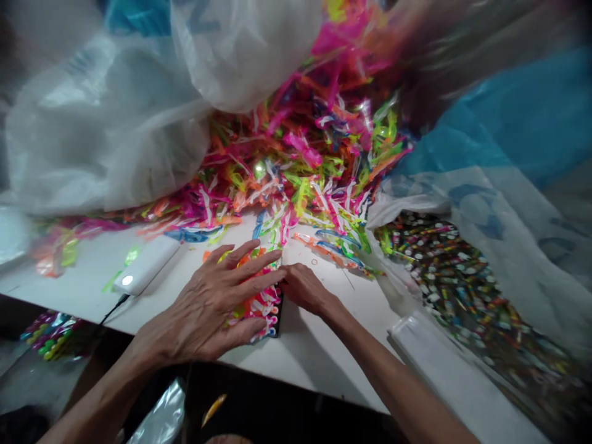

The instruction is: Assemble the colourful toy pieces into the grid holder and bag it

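Observation:
My left hand lies flat with fingers spread across a packed row of small bright plastic pieces, pink, orange, white and yellow. These pieces seem to sit in a shallow holder with a dark right edge; most of it is hidden under the hand. At that right edge, my right hand is closed, its bent fingertips meeting the left fingertips. Whatever those fingers may grip is hidden. Just beyond both hands, loose pieces of the same colours spill from a large heap.
A white device with a black cable lies left on the white table. Translucent bags bulge at the back left. At right are an open bag of small multicoloured pieces and a long white box. A blurred arm shows top right.

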### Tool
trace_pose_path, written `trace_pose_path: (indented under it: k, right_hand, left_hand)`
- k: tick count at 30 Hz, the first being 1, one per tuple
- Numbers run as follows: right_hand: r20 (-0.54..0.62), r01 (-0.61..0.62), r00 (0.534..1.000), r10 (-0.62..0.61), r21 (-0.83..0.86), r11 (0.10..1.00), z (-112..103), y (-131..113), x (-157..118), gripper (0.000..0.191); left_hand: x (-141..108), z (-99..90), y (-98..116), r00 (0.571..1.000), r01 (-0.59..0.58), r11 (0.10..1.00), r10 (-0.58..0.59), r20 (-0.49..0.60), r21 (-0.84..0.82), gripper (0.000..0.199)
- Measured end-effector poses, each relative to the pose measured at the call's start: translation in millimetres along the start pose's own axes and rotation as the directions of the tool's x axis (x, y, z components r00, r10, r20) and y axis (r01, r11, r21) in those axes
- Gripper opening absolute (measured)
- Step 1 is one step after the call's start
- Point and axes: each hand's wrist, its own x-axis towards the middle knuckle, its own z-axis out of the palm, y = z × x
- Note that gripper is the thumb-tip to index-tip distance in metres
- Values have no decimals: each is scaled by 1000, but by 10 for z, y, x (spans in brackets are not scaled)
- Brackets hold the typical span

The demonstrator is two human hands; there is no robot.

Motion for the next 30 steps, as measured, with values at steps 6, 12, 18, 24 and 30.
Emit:
trace_pose_path:
  k: [6, 12, 18, 24, 30]
  right_hand:
    - [-192, -26, 968, 158, 554, 832, 204, 108, -419, 32]
    - [-265, -163, 848, 459, 694, 702, 480, -87, -1137, 43]
    - [-676, -497, 633, 377, 18, 867, 484, 623, -2203, 36]
    - [-611, -579, 739, 283, -361, 731, 512, 1150, -2942, 35]
    - [-485, -694, 661, 573, -105, 712, -78, 946, -2814, 20]
  left_hand:
    - [-11, 66, 57, 993, 53, 999, -53, -110, -2, 50]
    - [293, 296, 537, 847, 399, 914, -399, -351, -77, 44]
    - [328, 182, 679, 716, 258, 867, -468, -518, -427, 34]
    - [-52, 83, 791, 608, 23, 890, -374, -700, -456, 28]
    - [-80, 863, 1599, 849, -299, 822, -2, -528, -484, 24]
